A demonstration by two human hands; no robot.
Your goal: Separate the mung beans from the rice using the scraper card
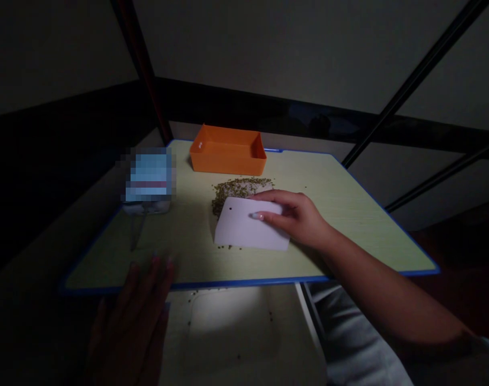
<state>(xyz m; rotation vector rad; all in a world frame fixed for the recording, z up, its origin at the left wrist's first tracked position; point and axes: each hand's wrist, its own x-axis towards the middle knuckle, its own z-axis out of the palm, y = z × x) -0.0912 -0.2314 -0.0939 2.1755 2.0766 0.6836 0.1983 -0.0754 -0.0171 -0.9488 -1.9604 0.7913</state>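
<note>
My right hand grips a white flat scraper with a small hole near its upper left corner. The thumb lies on its face and the other fingers go behind it. Just beyond the scraper is a spread of small greenish-brown grains, partly hidden by it; their kind is too small to tell. A few grains lie at its lower edge. In the dark at the front left, my left hand is open, fingers stretched out over the table's front edge, holding nothing.
An orange open tray stands at the back of the blue-edged table. A blurred-out bluish object sits on the left. Below the front edge, an open drawer shows a clear shallow container and scattered grains.
</note>
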